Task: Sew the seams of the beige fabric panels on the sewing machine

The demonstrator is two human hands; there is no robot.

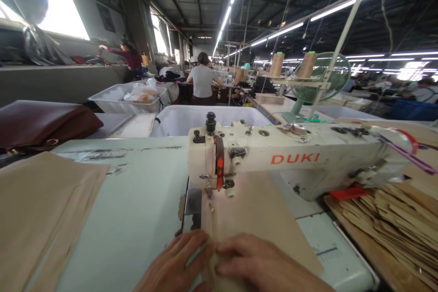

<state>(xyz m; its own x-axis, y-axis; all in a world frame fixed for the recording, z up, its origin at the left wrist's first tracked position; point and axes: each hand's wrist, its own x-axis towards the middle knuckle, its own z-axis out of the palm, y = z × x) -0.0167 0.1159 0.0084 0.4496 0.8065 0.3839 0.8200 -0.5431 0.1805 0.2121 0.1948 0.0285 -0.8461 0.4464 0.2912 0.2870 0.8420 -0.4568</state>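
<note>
A tan fabric panel (263, 210) lies under the head of a sewing machine (253, 155) marked DUKI. Along the panel's left edge runs a narrow strip with a small metal piece (211, 208) that looks like a zipper pull, just in front of the needle area. My left hand (178, 260) grips this edge from the left, fingertips bent against the cloth. From the right, my right hand (256, 262) presses its curled fingers on the same strip, close to the left fingertips. Both hands are near the picture's bottom edge; the thumbs are partly hidden.
More tan fabric (44, 210) lies on the table at left, near a brown leather bag (48, 123). Stacked tan pieces (386, 223) fill the right side. Behind the machine stand a white bin (212, 112), thread cones (276, 65) and a green fan (323, 77). Other people work farther back.
</note>
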